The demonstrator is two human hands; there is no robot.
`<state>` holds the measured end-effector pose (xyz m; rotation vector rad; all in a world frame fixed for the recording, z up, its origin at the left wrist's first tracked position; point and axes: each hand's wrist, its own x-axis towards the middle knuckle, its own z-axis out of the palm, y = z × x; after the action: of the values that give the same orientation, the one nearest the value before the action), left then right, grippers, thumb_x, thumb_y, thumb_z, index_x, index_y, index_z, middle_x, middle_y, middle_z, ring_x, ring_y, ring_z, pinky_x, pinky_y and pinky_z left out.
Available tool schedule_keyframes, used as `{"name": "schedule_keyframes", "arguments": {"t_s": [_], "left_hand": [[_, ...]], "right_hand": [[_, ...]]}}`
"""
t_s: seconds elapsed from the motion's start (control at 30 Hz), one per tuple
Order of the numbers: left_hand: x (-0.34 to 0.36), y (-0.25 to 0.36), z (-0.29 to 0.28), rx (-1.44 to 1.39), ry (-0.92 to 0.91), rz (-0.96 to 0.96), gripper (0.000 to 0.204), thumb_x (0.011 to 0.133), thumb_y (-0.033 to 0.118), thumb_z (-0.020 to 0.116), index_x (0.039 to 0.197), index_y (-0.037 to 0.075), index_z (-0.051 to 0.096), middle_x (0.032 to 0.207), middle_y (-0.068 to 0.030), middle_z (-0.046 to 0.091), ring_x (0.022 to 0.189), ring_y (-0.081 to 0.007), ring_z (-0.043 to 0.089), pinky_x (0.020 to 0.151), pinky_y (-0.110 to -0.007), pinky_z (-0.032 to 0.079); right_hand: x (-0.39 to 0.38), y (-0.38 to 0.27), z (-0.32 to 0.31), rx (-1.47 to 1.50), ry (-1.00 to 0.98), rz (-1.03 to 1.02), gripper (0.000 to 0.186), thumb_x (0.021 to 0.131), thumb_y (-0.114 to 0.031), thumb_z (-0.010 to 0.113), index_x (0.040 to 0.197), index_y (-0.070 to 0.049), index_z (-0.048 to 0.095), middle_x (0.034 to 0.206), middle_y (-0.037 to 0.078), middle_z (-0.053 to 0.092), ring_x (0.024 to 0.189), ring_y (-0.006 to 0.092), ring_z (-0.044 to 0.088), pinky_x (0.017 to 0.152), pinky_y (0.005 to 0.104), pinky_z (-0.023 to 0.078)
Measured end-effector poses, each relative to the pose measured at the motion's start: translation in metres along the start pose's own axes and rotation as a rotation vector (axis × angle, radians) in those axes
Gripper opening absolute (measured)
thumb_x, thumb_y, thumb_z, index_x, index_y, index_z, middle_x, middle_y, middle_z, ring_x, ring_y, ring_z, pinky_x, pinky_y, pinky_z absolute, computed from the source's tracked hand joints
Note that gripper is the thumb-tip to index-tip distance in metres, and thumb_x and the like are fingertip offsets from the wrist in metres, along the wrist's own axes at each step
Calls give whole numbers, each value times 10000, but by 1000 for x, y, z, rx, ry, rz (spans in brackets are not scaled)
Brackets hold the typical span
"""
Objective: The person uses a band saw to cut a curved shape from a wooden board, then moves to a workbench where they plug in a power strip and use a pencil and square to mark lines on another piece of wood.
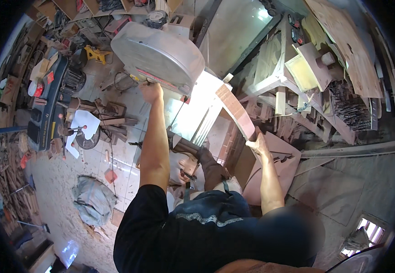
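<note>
A large rounded grey machine housing (159, 52), like a bandsaw's wheel cover, stands ahead of me. My left hand (152, 92) is raised to its near lower edge, beside a red stripe. Its fingers are curled there, and what they grip is hidden. On the right, my right hand (259, 144) is closed around the near end of a curved wooden piece (236, 112). That piece arcs away toward the brightly lit machine table (204, 93), its far end beside the table's right edge.
A workbench frame (279, 79) piled with wood stands at the right. Reddish curved panels (275, 168) lean below my right forearm. On the left are a dark blue machine (47, 107), a yellow stand (96, 54) and a grey sack (93, 200) on the tiled floor.
</note>
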<state>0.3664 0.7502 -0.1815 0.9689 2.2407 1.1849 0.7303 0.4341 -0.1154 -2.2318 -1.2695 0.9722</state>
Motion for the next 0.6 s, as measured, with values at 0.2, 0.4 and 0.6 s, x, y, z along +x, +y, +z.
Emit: {"name": "schedule_keyframes", "arguments": {"t_s": [0.2, 0.4, 0.6], "left_hand": [[31, -20, 7, 18, -50, -116, 428, 717, 287, 779, 973, 21, 561, 920, -175, 696, 806, -322, 699, 684, -427, 553], [0, 5, 10, -496, -320, -428, 109, 706, -12, 670, 767, 3, 580, 824, -101, 672, 696, -202, 681, 501, -314, 529], [-12, 5, -13, -757, -433, -506, 187, 757, -9, 671, 913, -37, 573, 888, -136, 650, 730, -279, 708, 652, -337, 575]], "right_hand": [[5, 5, 9, -32, 2, -49, 596, 602, -230, 749, 1121, -13, 551, 1062, 229, 661, 1021, 373, 639, 863, 420, 498], [0, 28, 11, 95, -19, -44, 575, 591, -218, 752, 1096, -32, 550, 1030, 212, 669, 997, 370, 643, 843, 425, 500], [-10, 24, 15, 3, -35, -32, 604, 582, -219, 748, 1124, -38, 552, 1005, 190, 661, 962, 366, 631, 834, 418, 504]]}}
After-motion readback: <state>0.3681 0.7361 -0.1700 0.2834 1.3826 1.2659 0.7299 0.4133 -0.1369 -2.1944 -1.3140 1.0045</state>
